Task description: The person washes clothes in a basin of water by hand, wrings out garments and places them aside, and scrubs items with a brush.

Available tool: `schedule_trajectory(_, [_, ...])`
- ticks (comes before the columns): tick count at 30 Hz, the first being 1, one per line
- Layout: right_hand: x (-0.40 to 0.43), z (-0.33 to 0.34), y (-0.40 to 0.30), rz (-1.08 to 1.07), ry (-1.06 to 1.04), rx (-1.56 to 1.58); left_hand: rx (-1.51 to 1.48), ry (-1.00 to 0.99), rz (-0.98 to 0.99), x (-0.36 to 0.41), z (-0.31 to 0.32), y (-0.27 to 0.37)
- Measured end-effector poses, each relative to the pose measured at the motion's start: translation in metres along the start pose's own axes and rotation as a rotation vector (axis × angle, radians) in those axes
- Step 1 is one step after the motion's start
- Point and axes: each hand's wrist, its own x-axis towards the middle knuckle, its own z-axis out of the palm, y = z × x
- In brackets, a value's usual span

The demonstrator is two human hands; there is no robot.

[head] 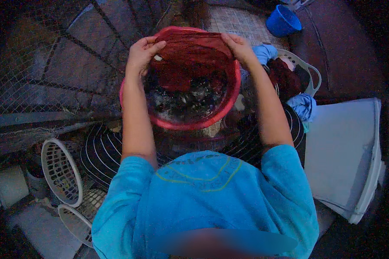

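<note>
A dark red cloth [194,48] is spread between my two hands above a red plastic basin [194,124]. My left hand [144,51] pinches its upper left edge between thumb and fingers. Its upper right edge is gripped by my right hand [238,47]. The lower part of the cloth hangs down into the basin, where dark, sudsy water [184,103] shows. A small white patch [158,58] lies on the cloth near my left thumb. How far the cloth reaches into the water is hard to tell.
Right of the basin stands a light laundry basket [314,73] with dark red and blue clothes. A blue bucket [283,21] is farther back. A large white container [340,155] is at the right, perforated white baskets [61,173] at the lower left. Wire fencing [35,71] runs along the left.
</note>
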Motion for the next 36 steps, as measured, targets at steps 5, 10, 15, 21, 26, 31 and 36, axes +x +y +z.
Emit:
schedule_trajectory(5, [0.010, -0.001, 0.021, 0.142, -0.126, 0.235, 0.025, -0.008, -0.036, 0.001, -0.023, 0.006])
schedule_trajectory(10, [0.029, -0.015, 0.133, 0.204, 0.017, -0.168, 0.398, 0.185, 0.146, 0.046, -0.019, -0.084])
schedule_trajectory(15, [0.001, 0.082, 0.149, 0.235, -0.146, -0.436, 1.091, -0.084, 0.176, 0.033, 0.007, -0.205])
schedule_trajectory(21, [-0.022, 0.100, 0.211, 0.221, 0.137, -0.446, 1.049, -0.081, -0.102, 0.015, 0.040, -0.191])
schedule_trajectory(26, [-0.027, 0.114, 0.241, 0.208, 0.223, -0.723, 0.907, -0.048, -0.043, 0.021, 0.048, -0.228])
schedule_trajectory(31, [-0.016, 0.110, 0.171, 0.283, 0.000, -0.872, 1.053, 0.128, 0.185, 0.032, 0.021, -0.281])
schedule_trajectory(36, [0.003, 0.037, 0.128, 0.378, 0.428, -0.597, 0.309, -0.119, -0.305, 0.057, -0.009, -0.249])
